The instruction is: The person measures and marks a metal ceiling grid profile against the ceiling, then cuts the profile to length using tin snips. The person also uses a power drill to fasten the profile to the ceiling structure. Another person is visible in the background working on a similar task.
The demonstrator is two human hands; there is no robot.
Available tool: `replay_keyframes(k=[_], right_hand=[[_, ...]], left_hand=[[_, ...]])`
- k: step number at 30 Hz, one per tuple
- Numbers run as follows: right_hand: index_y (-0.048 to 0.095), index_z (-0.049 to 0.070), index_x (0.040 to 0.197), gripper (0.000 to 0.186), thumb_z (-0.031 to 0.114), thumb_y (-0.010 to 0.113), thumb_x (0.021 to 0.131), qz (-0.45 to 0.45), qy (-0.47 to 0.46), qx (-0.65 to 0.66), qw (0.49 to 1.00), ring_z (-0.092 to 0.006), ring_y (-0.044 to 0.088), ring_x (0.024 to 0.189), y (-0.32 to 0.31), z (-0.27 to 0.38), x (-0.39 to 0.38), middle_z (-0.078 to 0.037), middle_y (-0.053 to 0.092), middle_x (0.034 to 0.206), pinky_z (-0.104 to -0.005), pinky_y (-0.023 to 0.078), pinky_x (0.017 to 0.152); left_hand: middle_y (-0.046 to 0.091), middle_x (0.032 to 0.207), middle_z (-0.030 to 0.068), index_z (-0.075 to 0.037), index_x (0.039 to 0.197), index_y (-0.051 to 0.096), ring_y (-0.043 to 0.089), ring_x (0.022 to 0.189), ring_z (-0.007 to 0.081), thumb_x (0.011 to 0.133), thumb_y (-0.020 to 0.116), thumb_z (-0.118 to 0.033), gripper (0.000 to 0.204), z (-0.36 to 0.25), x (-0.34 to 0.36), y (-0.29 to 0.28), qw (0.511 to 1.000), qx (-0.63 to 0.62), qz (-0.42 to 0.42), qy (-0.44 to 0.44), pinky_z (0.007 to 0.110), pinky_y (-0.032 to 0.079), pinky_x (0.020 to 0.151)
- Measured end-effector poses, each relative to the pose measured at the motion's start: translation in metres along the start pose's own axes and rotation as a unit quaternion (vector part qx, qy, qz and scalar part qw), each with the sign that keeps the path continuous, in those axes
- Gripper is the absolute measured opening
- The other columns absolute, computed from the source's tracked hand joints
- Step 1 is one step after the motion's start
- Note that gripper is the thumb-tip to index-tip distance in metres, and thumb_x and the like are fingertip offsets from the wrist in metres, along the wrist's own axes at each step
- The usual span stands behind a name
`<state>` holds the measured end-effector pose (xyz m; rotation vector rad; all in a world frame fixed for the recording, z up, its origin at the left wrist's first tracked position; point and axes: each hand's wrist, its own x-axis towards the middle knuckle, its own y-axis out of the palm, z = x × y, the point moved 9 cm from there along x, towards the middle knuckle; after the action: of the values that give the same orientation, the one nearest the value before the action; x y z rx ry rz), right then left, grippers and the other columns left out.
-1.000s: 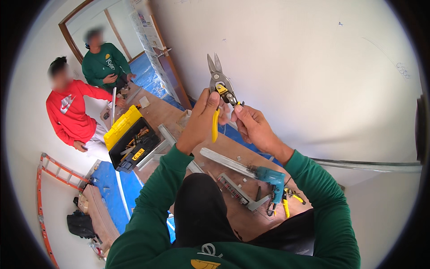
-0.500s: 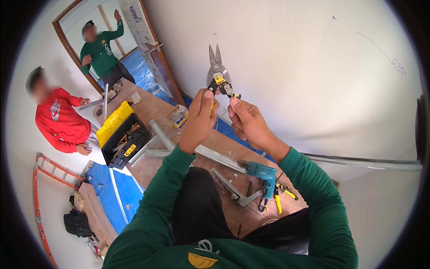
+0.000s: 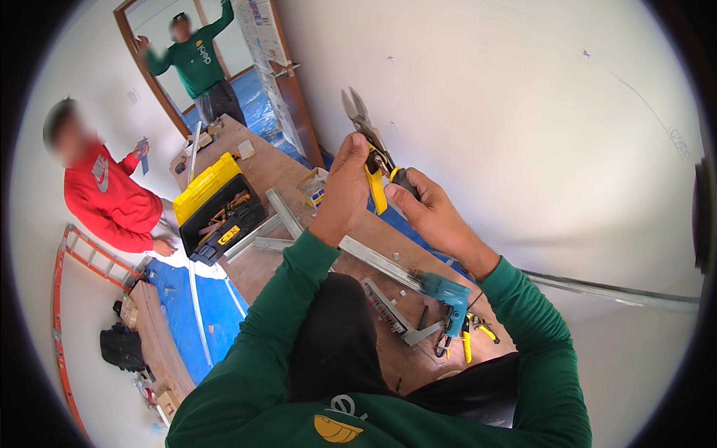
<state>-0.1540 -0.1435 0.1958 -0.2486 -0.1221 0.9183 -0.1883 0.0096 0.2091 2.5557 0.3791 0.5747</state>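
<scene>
Both hands have lifted the tin snips (image 3: 371, 145) slightly higher, upper centre: left hand (image 3: 344, 190) fingers wrap the yellow handle, right hand (image 3: 428, 213) fingers clasp the black one. The open yellow-lidded toolbox (image 3: 216, 207) sits on the worktop (image 3: 278, 175) centre-left.

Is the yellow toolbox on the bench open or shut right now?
Open. The yellow toolbox has its yellow lid tipped back, and tools show inside its black tray on the wooden bench.
</scene>
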Motion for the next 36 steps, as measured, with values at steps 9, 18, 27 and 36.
replay_keyframes(k=[9, 18, 27, 36], right_hand=[[0.037, -0.002, 0.169, 0.096, 0.039, 0.082, 0.095, 0.114, -0.015, 0.021, 0.993, -0.0356, 0.055, 0.143, 0.041, -0.043, 0.021, -0.024, 0.057, 0.152, -0.0442, 0.044, 0.119], [0.059, -0.001, 0.129, 0.041, 0.035, 0.069, 0.112, -0.039, -0.003, 0.02, 0.999, -0.0147, 0.068, 0.065, 0.03, -0.077, 0.016, -0.009, 0.069, 0.09, -0.0312, 0.056, 0.059], [0.054, 0.004, 0.157, 0.06, 0.047, 0.058, 0.116, 0.027, -0.016, 0.127, 0.991, -0.0221, 0.072, 0.11, 0.018, -0.073, 0.025, -0.011, 0.071, 0.12, -0.0388, 0.058, 0.099], [0.06, 0.0, 0.147, 0.049, 0.034, 0.064, 0.113, 0.115, 0.03, 0.144, 0.982, -0.0199, 0.067, 0.12, 0.04, -0.072, 0.029, -0.01, 0.072, 0.127, -0.037, 0.048, 0.113]], left_hand=[[0.07, 0.12, 0.0084, -0.006, 0.133, 0.063, 0.067, 0.122, 0.0261, 0.122, 0.051, -0.039, 0.036, 0.032, -0.014, -0.021, 0.981, -0.168, 0.078, -0.055, 0.041, 0.055, 0.106], [0.07, 0.137, 0.012, -0.003, 0.137, 0.07, 0.06, 0.136, 0.0264, 0.117, 0.06, -0.039, 0.042, -0.027, -0.036, -0.198, 0.865, 0.464, -0.18, 0.058, 0.039, 0.043, 0.121], [0.067, 0.135, 0.0202, 0.011, 0.156, 0.046, 0.065, 0.122, 0.0282, 0.107, 0.075, -0.026, 0.068, -0.231, -0.202, -0.518, 0.697, 0.427, -0.543, 0.194, 0.04, 0.049, 0.11], [0.036, 0.16, 0.0403, 0.006, 0.171, 0.022, 0.036, 0.15, 0.0562, 0.078, 0.102, -0.041, 0.132, -0.322, -0.192, -0.527, 0.508, 0.663, -0.525, 0.16, 0.057, 0.036, 0.127]])
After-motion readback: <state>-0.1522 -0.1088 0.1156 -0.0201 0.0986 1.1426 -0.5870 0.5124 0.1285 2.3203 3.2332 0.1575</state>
